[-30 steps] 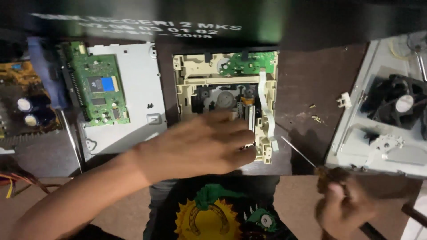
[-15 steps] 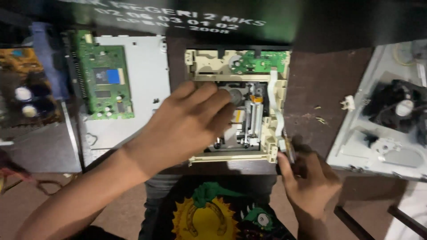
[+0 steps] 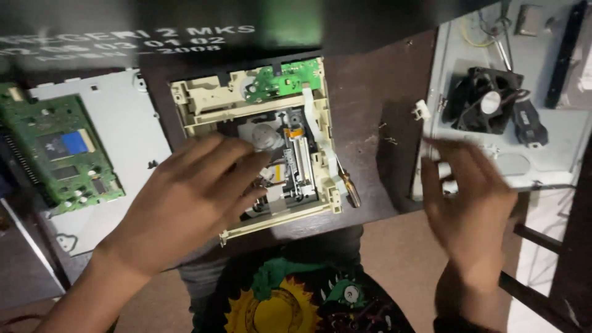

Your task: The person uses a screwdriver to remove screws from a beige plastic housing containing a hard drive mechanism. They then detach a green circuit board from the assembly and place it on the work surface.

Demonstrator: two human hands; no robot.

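A cream plastic disc-drive mechanism (image 3: 203, 102) lies on the dark table, with a small green circuit board (image 3: 287, 77) at its far end and a metal laser sled (image 3: 301, 163) in the middle. My left hand (image 3: 191, 197) rests flat on the near left part of the mechanism, fingers spread. A screwdriver (image 3: 349, 184) with an amber handle lies on the table against the mechanism's right side. My right hand (image 3: 468, 203) hovers to the right of it, fingers apart and blurred, holding nothing, near the edge of a grey metal panel.
A grey metal cover (image 3: 117, 117) with a green circuit board (image 3: 58, 154) lies at the left. At the right a grey metal panel (image 3: 542, 160) carries a black cooling fan (image 3: 487, 102) and cables. The table's front edge runs just below the mechanism.
My right hand has let go of the screwdriver, which now lies beside the mechanism, and has moved right with its fingers apart. My left hand stays on the mechanism.
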